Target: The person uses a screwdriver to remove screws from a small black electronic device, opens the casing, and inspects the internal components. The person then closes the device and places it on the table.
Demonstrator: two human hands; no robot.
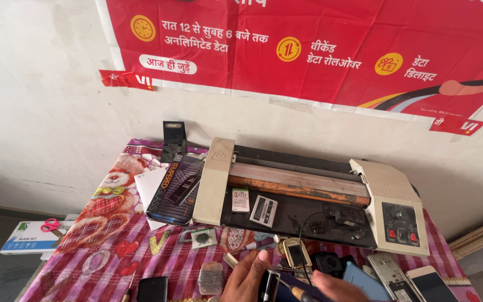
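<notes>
The red poster (pixel 308 50) covers the far wall above my table. Below it the laminating machine (pixel 308 193) lies across the far side of the table, cream end caps at left and right, an orange-brown roller between them, and two flat phone batteries (pixel 255 206) resting on its dark tray. The checked red cloth (pixel 113 246) with hearts and a teddy bear print covers the table. To the left of the machine a dark screen-protector box (pixel 175 189) lies on white sheets. Off the table's left edge a flat blue-and-white box carries pink-handled scissors (pixel 50 225). At the near right lie a metal phone frame (pixel 389 274) and a phone with a dark screen (pixel 431 284).

At the near edge my left hand (pixel 245 278) curls around a small dark phone (pixel 268 286), gripping it upright. My right hand (pixel 336 288) is just to the right of it, near a wood-handled tool (pixel 300 293); I cannot tell whether it grips it. Just beyond my fingers sits a small gold-rimmed phone (pixel 296 253).
</notes>
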